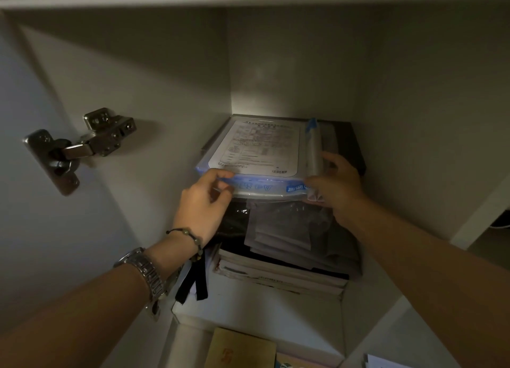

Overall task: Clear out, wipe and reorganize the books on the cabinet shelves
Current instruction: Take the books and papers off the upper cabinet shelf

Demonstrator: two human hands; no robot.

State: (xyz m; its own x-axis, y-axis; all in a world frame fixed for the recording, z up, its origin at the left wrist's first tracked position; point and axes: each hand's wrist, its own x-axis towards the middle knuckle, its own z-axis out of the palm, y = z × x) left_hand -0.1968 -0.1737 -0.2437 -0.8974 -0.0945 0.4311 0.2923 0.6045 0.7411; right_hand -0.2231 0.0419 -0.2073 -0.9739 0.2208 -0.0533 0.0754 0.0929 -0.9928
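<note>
Dim cabinet shelf. A clear plastic folder with a printed sheet inside is held at the top of a stack of books and papers on that shelf. Its near left corner is pinched by the left hand; its right edge is gripped by the right hand. A metal hinge is seen on the left wall. A watch and bracelet are worn on the left wrist
</note>
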